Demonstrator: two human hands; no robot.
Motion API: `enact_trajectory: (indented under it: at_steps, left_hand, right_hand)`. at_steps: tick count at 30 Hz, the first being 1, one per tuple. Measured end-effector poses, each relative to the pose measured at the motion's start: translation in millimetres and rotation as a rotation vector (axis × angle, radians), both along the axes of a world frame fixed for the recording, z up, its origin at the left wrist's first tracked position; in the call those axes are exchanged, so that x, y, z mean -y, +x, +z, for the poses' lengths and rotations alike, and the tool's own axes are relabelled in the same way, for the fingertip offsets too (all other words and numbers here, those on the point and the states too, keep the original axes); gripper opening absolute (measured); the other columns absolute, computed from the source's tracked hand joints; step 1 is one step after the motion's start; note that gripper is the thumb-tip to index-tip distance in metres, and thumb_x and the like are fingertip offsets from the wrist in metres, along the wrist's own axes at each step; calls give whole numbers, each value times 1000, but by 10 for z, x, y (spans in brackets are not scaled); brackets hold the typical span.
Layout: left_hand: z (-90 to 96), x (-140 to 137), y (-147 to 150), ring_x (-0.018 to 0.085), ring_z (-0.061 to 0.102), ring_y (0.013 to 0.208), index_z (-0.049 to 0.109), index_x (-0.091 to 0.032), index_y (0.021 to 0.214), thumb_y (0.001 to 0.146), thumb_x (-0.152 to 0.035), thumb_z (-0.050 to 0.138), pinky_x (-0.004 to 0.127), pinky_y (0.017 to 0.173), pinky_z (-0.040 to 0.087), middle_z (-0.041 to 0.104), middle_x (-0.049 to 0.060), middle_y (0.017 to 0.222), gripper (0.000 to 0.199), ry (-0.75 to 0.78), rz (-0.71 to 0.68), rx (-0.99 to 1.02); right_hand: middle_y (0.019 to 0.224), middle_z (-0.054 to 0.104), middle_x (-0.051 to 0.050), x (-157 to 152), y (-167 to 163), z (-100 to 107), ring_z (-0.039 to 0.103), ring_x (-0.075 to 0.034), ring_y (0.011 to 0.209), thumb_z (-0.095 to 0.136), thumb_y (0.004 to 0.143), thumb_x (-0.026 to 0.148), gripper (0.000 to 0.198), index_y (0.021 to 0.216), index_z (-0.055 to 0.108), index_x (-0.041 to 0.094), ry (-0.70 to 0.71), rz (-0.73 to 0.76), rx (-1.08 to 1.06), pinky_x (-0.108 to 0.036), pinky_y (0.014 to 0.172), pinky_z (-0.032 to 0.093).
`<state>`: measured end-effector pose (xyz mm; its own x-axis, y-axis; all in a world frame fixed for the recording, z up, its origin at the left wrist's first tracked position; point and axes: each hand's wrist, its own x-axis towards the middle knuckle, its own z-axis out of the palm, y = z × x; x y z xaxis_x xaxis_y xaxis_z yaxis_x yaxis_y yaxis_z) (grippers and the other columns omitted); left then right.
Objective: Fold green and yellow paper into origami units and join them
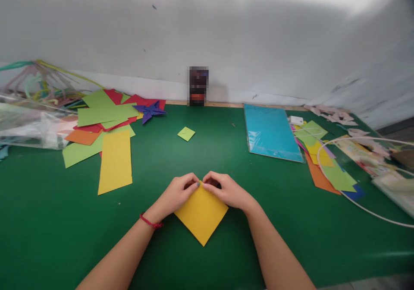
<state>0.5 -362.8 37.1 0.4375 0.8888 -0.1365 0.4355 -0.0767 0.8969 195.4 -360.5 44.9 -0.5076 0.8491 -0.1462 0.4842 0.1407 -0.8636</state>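
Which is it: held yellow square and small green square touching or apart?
Apart: the head view shows green tabletop between the yellow square and small green square.

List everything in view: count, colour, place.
Paper square: one, yellow, at hands
Folded paper: one, lime, centre
Star: one, purple, left pile
Paper pieces: many, mixed, both sides
Packet: one, blue, right
Block: one, white, by packet
Cord: count unclear, white, right
Plastic wrap: count unclear, clear, left
Strands: several, mixed, left
Scraps: several, pale, right
Pixelated thing: one, dark, by wall
Table: one, green, below
Wall: one, pale, behind
Wristband: one, red, left wrist
Left hand: one, pinching square
Right hand: one, likewise
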Motion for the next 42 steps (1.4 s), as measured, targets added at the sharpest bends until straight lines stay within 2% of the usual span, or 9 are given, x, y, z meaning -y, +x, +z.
enact_trajectory:
  at_steps: [3,13,19,25,28,34,39,42]
  left_hand:
    - [-14,8,14,14,54,68,57,-20,81,86,-28,42,23,60,38,61,-1,73,18,19,-18,-5]
    - [17,-7,0,14,53,69,55,-20,82,88,-28,38,24,61,38,59,-1,76,19,26,-15,3]
    - [-17,17,2,13,52,68,52,-19,79,89,-28,38,24,60,36,58,-2,75,20,44,-27,-37]
    - [-22,15,26,13,51,65,50,-19,77,88,-27,38,23,59,34,55,-3,71,18,59,-43,-51]
    - [13,4,28,13,50,65,49,-19,76,87,-26,38,23,58,33,54,-3,69,17,56,-29,-47]
    - [55,6,7,13,47,61,50,-20,76,86,-25,38,23,54,32,53,-3,66,16,55,-38,-95]
    - [72,-13,-50,13,55,65,53,-20,78,86,-25,37,24,61,38,61,-2,69,18,6,-56,-64]
    - [53,-52,-121,14,58,64,53,-21,76,86,-26,38,26,64,41,63,-2,66,19,12,-19,-87]
  right_hand:
    - [77,61,0,10,-50,-17,55,-13,69,46,88,32,15,84,54,20,16,15,16,-24,61,39]
    - [70,54,3,16,-127,-52,48,-11,65,44,89,30,16,78,51,20,14,-71,-39,-22,57,34]
    - [73,56,2,31,-152,-47,51,-12,67,40,91,36,21,80,50,21,72,-79,12,-23,59,34]
    - [73,54,2,34,-189,-110,50,-13,69,39,92,29,20,75,46,21,186,-74,46,-23,62,34]
    - [73,53,1,16,-159,-129,50,-13,69,40,91,29,19,75,45,21,234,-135,62,-23,63,34]
    - [66,49,3,-63,-2,-125,48,-12,63,39,92,32,23,72,43,21,240,-284,68,-23,60,32]
    - [64,46,4,-137,181,-105,45,-12,60,40,91,37,26,71,44,21,232,-397,56,-23,58,31]
    - [61,42,4,-194,343,-115,42,-12,58,42,89,39,28,69,44,20,251,-526,16,-23,55,30]
